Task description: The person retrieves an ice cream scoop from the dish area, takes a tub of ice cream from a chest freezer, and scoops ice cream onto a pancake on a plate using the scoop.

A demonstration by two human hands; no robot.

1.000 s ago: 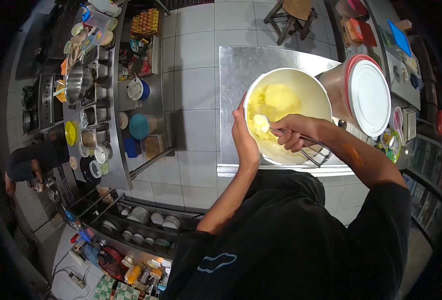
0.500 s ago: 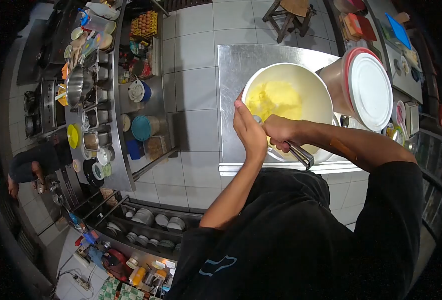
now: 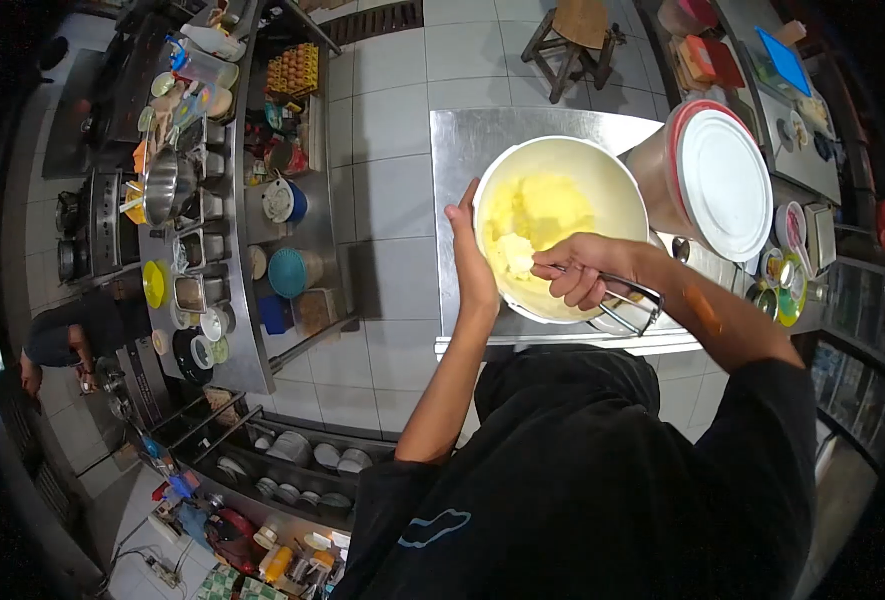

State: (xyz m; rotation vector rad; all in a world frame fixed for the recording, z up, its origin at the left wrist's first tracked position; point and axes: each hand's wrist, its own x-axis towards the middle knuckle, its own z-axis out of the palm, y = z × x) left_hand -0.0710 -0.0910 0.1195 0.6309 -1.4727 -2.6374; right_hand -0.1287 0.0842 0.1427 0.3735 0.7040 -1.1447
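Observation:
A large cream-white bowl (image 3: 617, 190) with soft yellow mash (image 3: 547, 205) inside stands on a steel table (image 3: 452, 140). My left hand (image 3: 474, 265) grips the bowl's left side, its thumb outside near the rim and the other fingers mostly hidden. Over the bowl's near part, my right hand (image 3: 577, 270) is closed around a metal scoop (image 3: 647, 300) with a two-armed handle. The handle sticks out towards me, to the right. A paler yellow lump (image 3: 514, 255) lies at the scoop's far end, hiding its head.
A lidded tub (image 3: 727, 180) stands right of the bowl. Behind it is a wooden stool (image 3: 577, 25). Leftward runs a steel counter (image 3: 247, 330) with pans, containers and an egg tray (image 3: 292, 70). Another person (image 3: 67, 340) is at the far left.
My right hand has moved the scoop from the bowl's left rim to over the bowl, and a pale lump now shows at its end. My left hand has shifted slightly left and stays on the bowl.

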